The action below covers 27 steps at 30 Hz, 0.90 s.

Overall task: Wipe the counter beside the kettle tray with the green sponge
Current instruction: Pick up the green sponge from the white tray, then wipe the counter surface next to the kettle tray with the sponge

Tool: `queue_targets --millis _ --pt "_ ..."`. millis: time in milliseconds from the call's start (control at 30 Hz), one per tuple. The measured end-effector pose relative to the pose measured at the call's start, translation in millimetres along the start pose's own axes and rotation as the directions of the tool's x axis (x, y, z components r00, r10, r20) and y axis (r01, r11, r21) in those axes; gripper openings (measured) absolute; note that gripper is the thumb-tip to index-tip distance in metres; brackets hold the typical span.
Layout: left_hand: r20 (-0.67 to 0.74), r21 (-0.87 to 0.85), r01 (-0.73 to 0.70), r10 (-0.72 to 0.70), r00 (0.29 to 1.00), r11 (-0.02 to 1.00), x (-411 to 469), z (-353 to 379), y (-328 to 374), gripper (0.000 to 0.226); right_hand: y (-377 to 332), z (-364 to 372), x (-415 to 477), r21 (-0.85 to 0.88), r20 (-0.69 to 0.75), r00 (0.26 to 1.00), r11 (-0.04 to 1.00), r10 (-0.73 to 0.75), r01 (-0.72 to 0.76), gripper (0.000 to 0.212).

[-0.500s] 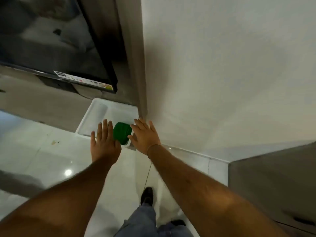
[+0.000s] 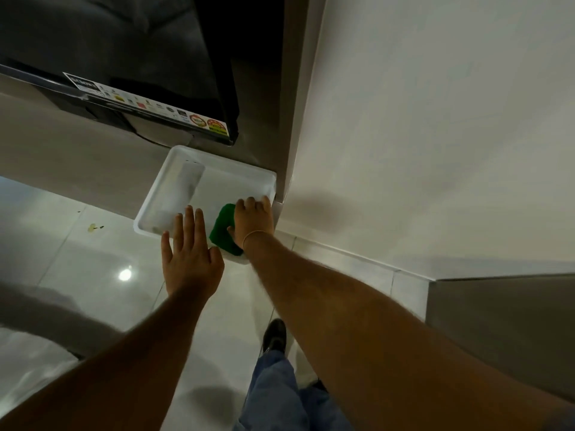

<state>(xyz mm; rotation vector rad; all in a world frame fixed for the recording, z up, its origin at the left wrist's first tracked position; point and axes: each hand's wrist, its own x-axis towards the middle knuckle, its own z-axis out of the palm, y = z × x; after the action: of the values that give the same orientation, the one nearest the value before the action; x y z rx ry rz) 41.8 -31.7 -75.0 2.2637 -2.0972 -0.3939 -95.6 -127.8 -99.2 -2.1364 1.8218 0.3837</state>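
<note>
Head view: right hand (image 2: 253, 223) fingers (curled) cover green sponge (image 2: 222, 233).

TV (image 2: 124, 57): big and black, stickers along its bottom edge
Floor (image 2: 77, 259): shiny white tiles under me
My shoe (image 2: 274, 334): black
Wall (image 2: 435, 119): plain white

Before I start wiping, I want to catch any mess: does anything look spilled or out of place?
A small yellowish scrap with dark specks beside it lies on the shiny floor tiles, left of the white tray. It looks like dropped debris. Nothing else stands out.
</note>
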Motion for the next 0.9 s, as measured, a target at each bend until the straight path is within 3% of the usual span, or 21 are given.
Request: queue_targets --millis 100,233,333,433,533,600,767,833,900 --pt "0.011 -0.01 0.038 -0.038 0.999 0.999 3 -2 4 0.079 -6 -3 8 0.07 0.018 0.999 0.997 0.039 -0.04 0.048" --pt "0.032 0.006 0.042 -0.042 0.999 0.999 -1 -6 7 0.079 -9 -12 14 0.212 0.156 0.986 0.973 0.052 -0.085 0.021" --pt "0.04 0.004 0.062 -0.062 0.997 0.998 0 -10 18 0.079 -6 -19 15 0.247 0.193 0.981 0.966 0.023 -0.071 0.034" --pt "0.021 -0.023 0.062 -0.061 0.998 0.998 -1 -17 31 0.078 -3 -26 8 0.304 0.091 0.996 0.953 -0.008 -0.02 0.057" --pt "-0.032 -0.071 0.014 -0.017 0.999 0.997 -8 -28 38 0.079 4 -37 -9 0.638 0.088 0.993 0.77 -0.082 0.008 0.067" --pt "-0.065 -0.106 -0.008 0.002 0.998 0.994 -9 -38 43 0.08 12 -49 -24 0.771 0.107 0.991 0.636 -0.08 -0.032 0.072" --pt "-0.104 -0.155 -0.149 0.134 0.986 0.977 -14 -61 89 0.076 60 -65 -81 0.853 0.049 0.99 0.509 0.133 -0.111 0.052" --pt "-0.075 -0.153 -0.261 0.253 0.965 0.953 -20 -62 124 0.075 92 -67 -112 0.893 0.069 0.97 0.419 0.235 -0.165 0.071" --pt "-0.062 -0.166 -0.372 0.367 0.928 0.913 -27 -59 164 0.074 129 -68 -147 0.902 0.052 0.948 0.393 0.315 -0.18 0.087"
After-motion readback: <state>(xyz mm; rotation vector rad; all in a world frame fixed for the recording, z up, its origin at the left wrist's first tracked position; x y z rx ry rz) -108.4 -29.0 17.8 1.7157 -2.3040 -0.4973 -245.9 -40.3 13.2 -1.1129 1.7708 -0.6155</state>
